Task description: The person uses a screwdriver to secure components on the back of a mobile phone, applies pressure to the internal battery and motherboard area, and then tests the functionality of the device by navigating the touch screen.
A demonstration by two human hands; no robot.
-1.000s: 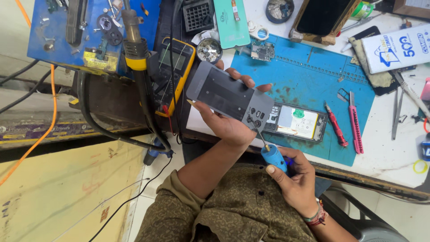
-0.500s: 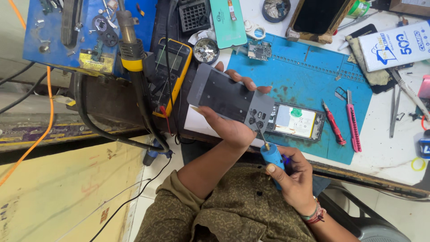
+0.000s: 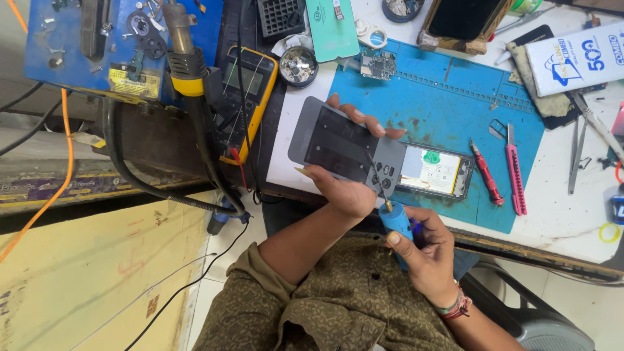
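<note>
My L hand (image 3: 344,188) clamps the grey phone back cover (image 3: 344,146), R hand (image 3: 426,250) fisted round blue screwdriver (image 3: 396,224), tip on cover.

Work bench (image 3: 572,221) with a white top, seen from above. A blue work mat (image 3: 448,104) covers its middle; on the mat lie an opened phone body (image 3: 434,170) with its battery exposed, a small circuit board (image 3: 378,65), a red screwdriver (image 3: 487,172) and a pink utility knife (image 3: 515,172) side by side, and metal clips near the mat's right edge. Left of the mat rest a yellow-cased multimeter (image 3: 246,97), a round dish of small parts (image 3: 298,65) and a teal phone cover (image 3: 333,26). At the right lie a white printed box (image 3: 578,58), tweezers (image 3: 575,153) and a yellow ring (image 3: 609,232). A blue tool stand (image 3: 78,39) occupies the far left.
</note>
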